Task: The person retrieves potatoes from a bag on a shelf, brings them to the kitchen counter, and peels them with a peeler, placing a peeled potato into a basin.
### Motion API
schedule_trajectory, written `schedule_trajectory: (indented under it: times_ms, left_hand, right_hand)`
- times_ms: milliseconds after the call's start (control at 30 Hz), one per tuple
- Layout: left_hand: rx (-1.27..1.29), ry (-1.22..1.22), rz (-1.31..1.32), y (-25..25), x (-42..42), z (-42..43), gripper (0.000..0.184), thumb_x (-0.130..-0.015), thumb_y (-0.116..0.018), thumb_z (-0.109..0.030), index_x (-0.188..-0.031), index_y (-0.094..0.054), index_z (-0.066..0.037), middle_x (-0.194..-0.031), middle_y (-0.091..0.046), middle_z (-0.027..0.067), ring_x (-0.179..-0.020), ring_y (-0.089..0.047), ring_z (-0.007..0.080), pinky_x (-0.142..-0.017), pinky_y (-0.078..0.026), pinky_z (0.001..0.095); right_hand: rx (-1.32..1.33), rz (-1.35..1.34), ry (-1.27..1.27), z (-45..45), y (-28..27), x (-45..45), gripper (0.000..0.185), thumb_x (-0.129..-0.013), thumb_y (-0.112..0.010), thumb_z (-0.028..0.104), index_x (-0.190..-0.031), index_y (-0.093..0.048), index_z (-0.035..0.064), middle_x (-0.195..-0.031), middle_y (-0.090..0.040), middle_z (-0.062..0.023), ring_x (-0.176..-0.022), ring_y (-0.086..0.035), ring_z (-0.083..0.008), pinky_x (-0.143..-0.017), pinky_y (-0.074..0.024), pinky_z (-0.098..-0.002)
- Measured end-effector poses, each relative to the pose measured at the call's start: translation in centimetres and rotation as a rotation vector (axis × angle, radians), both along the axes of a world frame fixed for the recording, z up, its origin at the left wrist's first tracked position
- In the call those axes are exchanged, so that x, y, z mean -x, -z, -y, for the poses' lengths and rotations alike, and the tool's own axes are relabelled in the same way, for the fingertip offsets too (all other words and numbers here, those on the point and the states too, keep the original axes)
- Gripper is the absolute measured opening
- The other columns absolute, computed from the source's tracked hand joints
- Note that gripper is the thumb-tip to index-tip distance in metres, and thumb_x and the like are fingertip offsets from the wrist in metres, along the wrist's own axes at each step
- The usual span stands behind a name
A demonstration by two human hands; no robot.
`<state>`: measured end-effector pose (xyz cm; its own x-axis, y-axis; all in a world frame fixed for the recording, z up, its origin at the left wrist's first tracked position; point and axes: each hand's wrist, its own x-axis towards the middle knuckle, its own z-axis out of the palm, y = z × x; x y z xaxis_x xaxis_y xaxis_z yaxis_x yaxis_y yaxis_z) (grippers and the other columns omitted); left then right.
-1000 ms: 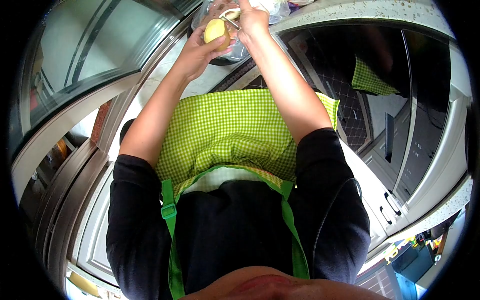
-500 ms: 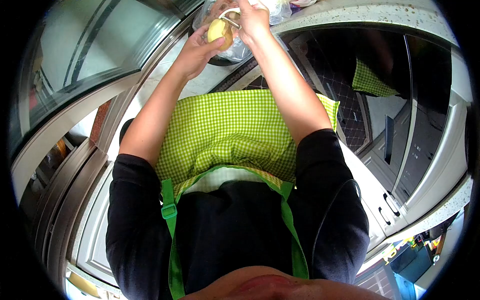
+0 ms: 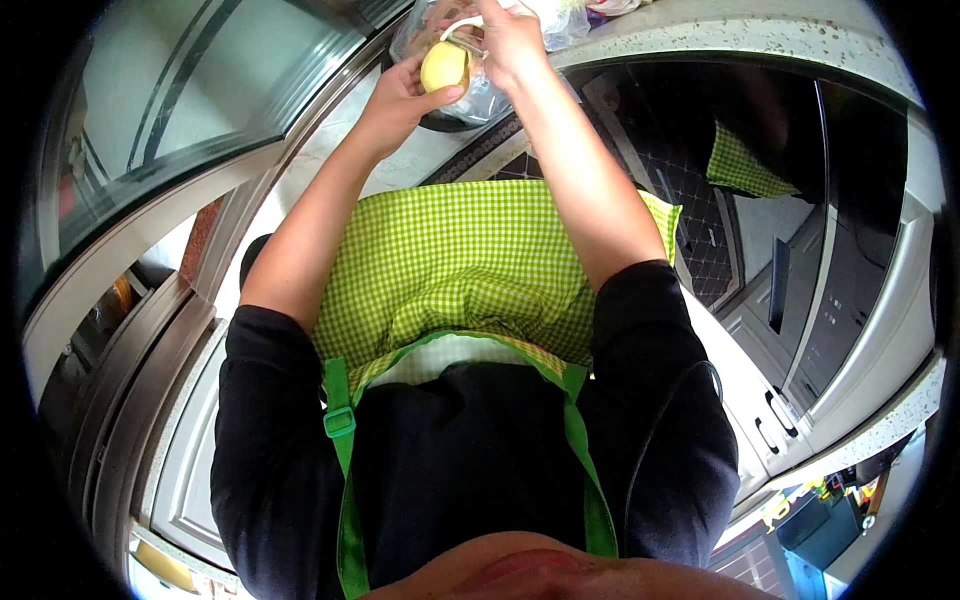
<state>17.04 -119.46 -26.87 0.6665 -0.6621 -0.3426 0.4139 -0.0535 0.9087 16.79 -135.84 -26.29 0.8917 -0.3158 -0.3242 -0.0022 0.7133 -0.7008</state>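
My left hand (image 3: 402, 98) grips a potato (image 3: 444, 68), with the thumb along its near side. The face turned up to me is bare and pale yellow; a strip of brown skin shows on its right edge. My right hand (image 3: 515, 48) is closed on a peeler (image 3: 462, 28) with a white frame and a metal blade. The blade sits close to the potato's upper right side; whether it touches I cannot tell. Beneath both hands lies a clear plastic bag (image 3: 480, 104), over a dark round container (image 3: 440, 122) that is mostly hidden.
A glass sliding door (image 3: 230, 90) stands on the left. To the right are a speckled counter edge (image 3: 740, 28) and a dark glossy oven front (image 3: 740, 110). Patterned mats cover part of the floor. A green checked apron (image 3: 450, 250) hangs before me.
The potato has turned in my left hand, so more peeled surface faces up and less brown skin shows. My right hand and the peeler have shifted slightly to the right.
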Motion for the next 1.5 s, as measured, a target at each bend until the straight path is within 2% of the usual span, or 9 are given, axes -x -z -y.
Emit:
schedule_trajectory:
  times_ms: [367, 533, 600, 767, 933, 1167, 1333, 1400, 1500]
  left_hand:
    - [-0.020, 0.002, 0.101, 1.0, 0.5, 0.0, 0.062, -0.077, -0.076, -0.009, -0.127, -0.044, 0.005, -0.115, -0.059, 0.0075, -0.103, -0.056, 0.0120, -0.092, -0.044, 0.0266]
    - [-0.036, -0.043, 0.183, 0.7, 1.1, 0.4, 0.064, -0.076, -0.075, -0.004, -0.129, -0.041, 0.005, -0.121, -0.054, 0.0101, -0.109, -0.054, 0.0157, -0.097, -0.043, 0.0295]
    - [0.062, -0.098, 0.280, 1.0, 1.3, 0.7, 0.065, -0.074, -0.075, -0.002, -0.130, -0.040, 0.003, -0.124, -0.051, 0.0116, -0.115, -0.052, 0.0178, -0.100, -0.043, 0.0306]
    - [-0.013, -0.088, 0.403, 1.1, 1.5, 0.8, 0.063, -0.075, -0.072, 0.004, -0.129, -0.040, 0.004, -0.124, -0.050, 0.0128, -0.117, -0.051, 0.0206, -0.101, -0.041, 0.0326]
    - [-0.153, -0.133, 0.588, 2.2, 1.0, 0.3, 0.063, -0.073, -0.076, -0.003, -0.128, -0.045, -0.001, -0.119, -0.051, 0.0136, -0.113, -0.053, 0.0222, -0.098, -0.045, 0.0326]
    - [-0.271, -0.125, 0.711, 2.5, 0.8, 0.2, 0.066, -0.068, -0.080, -0.009, -0.125, -0.049, -0.001, -0.115, -0.051, 0.0160, -0.105, -0.056, 0.0272, -0.090, -0.048, 0.0332]
    - [-0.288, -0.135, 0.854, 1.5, 1.1, 0.2, 0.064, -0.068, -0.078, -0.006, -0.125, -0.049, -0.003, -0.115, -0.050, 0.0161, -0.106, -0.055, 0.0297, -0.091, -0.047, 0.0339]
    - [-0.283, -0.107, 0.851, 1.2, 1.2, 0.2, 0.063, -0.074, -0.072, 0.003, -0.130, -0.043, -0.001, -0.124, -0.042, 0.0124, -0.117, -0.050, 0.0244, -0.100, -0.046, 0.0333]
    - [-0.248, -0.135, 0.885, 1.1, 1.4, 0.3, 0.062, -0.075, -0.071, 0.003, -0.130, -0.043, -0.001, -0.125, -0.041, 0.0124, -0.119, -0.048, 0.0248, -0.100, -0.045, 0.0338]
  right_hand:
    - [0.119, -0.014, 0.005, -0.3, 0.0, 0.1, 0.021, -0.089, -0.060, 0.015, -0.076, -0.057, -0.0006, -0.068, -0.062, -0.0117, -0.058, -0.063, -0.0221, -0.052, -0.0529, -0.0327]
    - [-0.179, -0.116, 0.051, 0.0, 1.3, -0.3, 0.017, -0.091, -0.056, 0.013, -0.088, -0.054, -0.0039, -0.077, -0.063, -0.0152, -0.061, -0.063, -0.0258, -0.052, -0.0537, -0.0361]
    - [-0.229, -0.134, 0.100, -0.1, 2.2, -0.4, 0.018, -0.092, -0.055, 0.013, -0.091, -0.053, -0.0048, -0.078, -0.063, -0.0156, -0.061, -0.063, -0.0268, -0.054, -0.0542, -0.0372]
    - [-0.373, -0.239, 0.224, 0.2, 3.9, -0.9, 0.022, -0.092, -0.055, 0.014, -0.097, -0.049, -0.0060, -0.079, -0.063, -0.0157, -0.062, -0.063, -0.0290, -0.058, -0.0555, -0.0397]
    - [0.010, -0.014, -0.041, 0.2, 0.3, 0.1, 0.019, -0.090, -0.060, 0.015, -0.084, -0.054, -0.0024, -0.074, -0.063, -0.0120, -0.064, -0.064, -0.0224, -0.055, -0.0535, -0.0326]
    - [0.114, -0.007, -0.038, -0.5, -0.1, 0.1, 0.018, -0.089, -0.062, 0.014, -0.080, -0.056, -0.0007, -0.073, -0.063, -0.0114, -0.064, -0.064, -0.0207, -0.055, -0.0530, -0.0303]
    - [-0.127, -0.075, 0.039, -0.5, 0.7, -0.2, 0.018, -0.090, -0.059, 0.016, -0.088, -0.055, -0.0008, -0.076, -0.063, -0.0133, -0.064, -0.064, -0.0239, -0.057, -0.0547, -0.0353]
    - [-0.192, -0.147, 0.079, -0.4, 0.7, -0.2, 0.019, -0.091, -0.058, 0.017, -0.089, -0.055, -0.0010, -0.077, -0.062, -0.0140, -0.064, -0.063, -0.0247, -0.058, -0.0547, -0.0368]
    - [-0.287, -0.178, 0.130, -0.4, 2.7, -0.7, 0.022, -0.093, -0.055, 0.020, -0.092, -0.054, -0.0016, -0.080, -0.062, -0.0155, -0.064, -0.062, -0.0258, -0.059, -0.0544, -0.0391]
